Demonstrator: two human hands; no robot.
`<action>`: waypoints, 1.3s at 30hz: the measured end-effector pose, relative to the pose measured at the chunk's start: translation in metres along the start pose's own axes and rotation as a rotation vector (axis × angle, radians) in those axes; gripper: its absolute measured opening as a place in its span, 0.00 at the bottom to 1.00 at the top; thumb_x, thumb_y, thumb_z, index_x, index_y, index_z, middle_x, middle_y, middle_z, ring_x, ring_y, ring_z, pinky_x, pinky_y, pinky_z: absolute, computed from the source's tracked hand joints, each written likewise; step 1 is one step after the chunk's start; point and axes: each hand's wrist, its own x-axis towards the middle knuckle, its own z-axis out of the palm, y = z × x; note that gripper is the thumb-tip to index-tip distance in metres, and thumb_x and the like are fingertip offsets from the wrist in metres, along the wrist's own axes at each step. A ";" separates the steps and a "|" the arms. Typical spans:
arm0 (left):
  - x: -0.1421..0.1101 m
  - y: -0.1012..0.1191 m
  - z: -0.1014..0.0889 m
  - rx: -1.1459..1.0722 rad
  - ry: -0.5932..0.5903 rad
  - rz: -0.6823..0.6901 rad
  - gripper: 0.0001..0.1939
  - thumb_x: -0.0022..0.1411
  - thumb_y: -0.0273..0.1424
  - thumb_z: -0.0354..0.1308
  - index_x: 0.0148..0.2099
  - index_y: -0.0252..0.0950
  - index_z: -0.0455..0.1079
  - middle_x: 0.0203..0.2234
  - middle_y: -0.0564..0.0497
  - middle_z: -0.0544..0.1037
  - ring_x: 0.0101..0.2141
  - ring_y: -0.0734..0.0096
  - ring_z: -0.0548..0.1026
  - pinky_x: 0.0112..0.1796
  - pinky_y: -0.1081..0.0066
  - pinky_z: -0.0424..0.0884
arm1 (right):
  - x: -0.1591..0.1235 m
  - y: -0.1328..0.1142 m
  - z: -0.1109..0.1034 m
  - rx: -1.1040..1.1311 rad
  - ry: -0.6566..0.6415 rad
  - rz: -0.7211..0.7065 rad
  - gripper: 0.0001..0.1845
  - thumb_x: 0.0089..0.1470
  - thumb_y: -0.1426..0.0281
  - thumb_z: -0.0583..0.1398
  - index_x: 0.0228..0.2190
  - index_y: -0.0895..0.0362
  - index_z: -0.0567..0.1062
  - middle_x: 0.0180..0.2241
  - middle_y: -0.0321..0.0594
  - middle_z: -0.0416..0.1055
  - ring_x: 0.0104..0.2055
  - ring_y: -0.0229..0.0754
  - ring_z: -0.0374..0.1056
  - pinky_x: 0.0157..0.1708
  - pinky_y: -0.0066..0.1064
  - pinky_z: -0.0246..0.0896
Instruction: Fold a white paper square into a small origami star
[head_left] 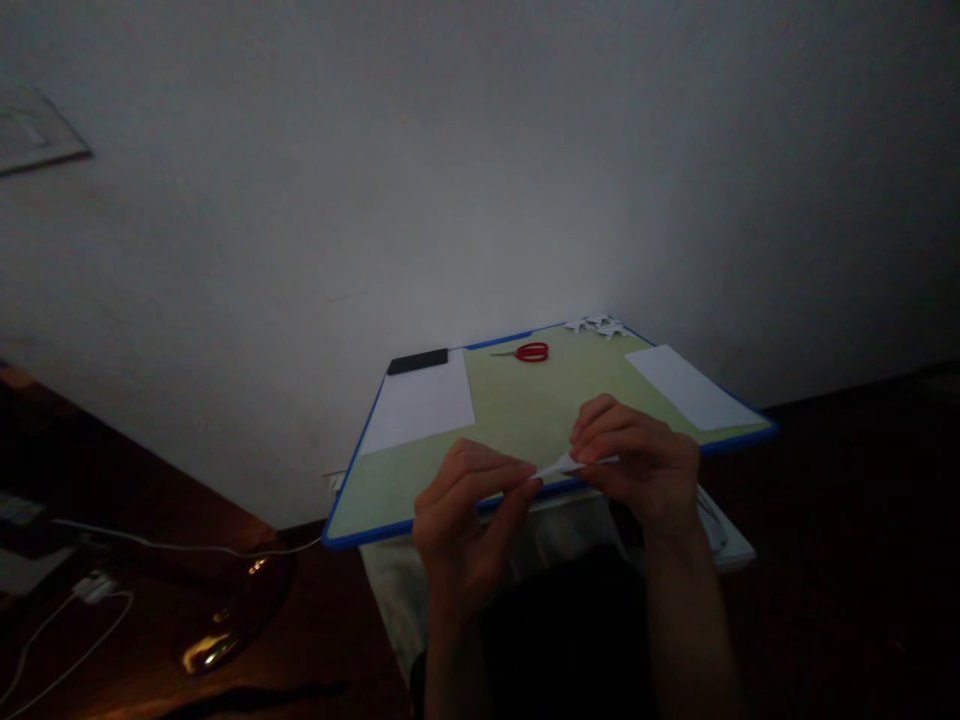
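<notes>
A small folded white paper piece (564, 466) is pinched between both hands, just above the near edge of a green, blue-rimmed board (517, 410). My left hand (469, 510) grips its left tip with curled fingers. My right hand (637, 455) pinches the right part with fingers pressed together. Red-handled scissors (529, 352) lie at the far edge of the board, apart from both hands.
Two white sheets lie on the board, one at the left (421, 402) and one at the right (690, 388). White paper cut-outs (598, 325) sit at the far corner beside a black strip (417, 361). White cables (90, 590) run over the dark surface at left.
</notes>
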 end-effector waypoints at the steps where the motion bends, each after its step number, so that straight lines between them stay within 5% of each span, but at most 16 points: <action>1: 0.000 0.000 -0.001 0.006 0.005 0.015 0.13 0.61 0.15 0.68 0.43 0.37 0.79 0.34 0.53 0.83 0.34 0.70 0.78 0.35 0.66 0.73 | -0.001 0.000 -0.001 -0.005 -0.015 -0.002 0.14 0.57 0.76 0.71 0.43 0.47 0.86 0.33 0.38 0.81 0.36 0.46 0.74 0.36 0.42 0.70; 8: 0.001 0.000 -0.004 0.032 0.036 0.039 0.13 0.61 0.15 0.67 0.43 0.37 0.79 0.34 0.53 0.83 0.34 0.71 0.77 0.34 0.66 0.73 | -0.003 -0.005 -0.010 -0.055 -0.095 0.038 0.14 0.62 0.74 0.68 0.48 0.48 0.86 0.35 0.40 0.80 0.39 0.47 0.74 0.37 0.43 0.70; 19: -0.001 0.000 0.001 -0.038 0.001 -0.024 0.12 0.62 0.16 0.68 0.44 0.37 0.79 0.33 0.52 0.81 0.34 0.70 0.76 0.34 0.66 0.72 | -0.002 -0.003 -0.010 -0.128 0.088 -0.008 0.14 0.57 0.74 0.72 0.43 0.44 0.88 0.30 0.38 0.80 0.35 0.47 0.72 0.33 0.42 0.68; 28: 0.008 0.006 0.011 0.053 -0.088 0.026 0.11 0.62 0.19 0.69 0.44 0.38 0.79 0.35 0.52 0.84 0.34 0.70 0.78 0.37 0.64 0.72 | 0.002 -0.009 -0.005 -0.095 -0.035 0.004 0.13 0.58 0.74 0.72 0.44 0.46 0.88 0.30 0.39 0.81 0.35 0.47 0.73 0.33 0.41 0.68; 39: 0.009 0.006 0.014 0.142 0.001 0.099 0.12 0.58 0.19 0.71 0.41 0.40 0.79 0.31 0.55 0.86 0.28 0.72 0.78 0.31 0.66 0.72 | 0.002 -0.011 -0.002 -0.103 -0.076 0.011 0.14 0.58 0.72 0.71 0.45 0.44 0.87 0.31 0.39 0.82 0.35 0.47 0.73 0.33 0.42 0.69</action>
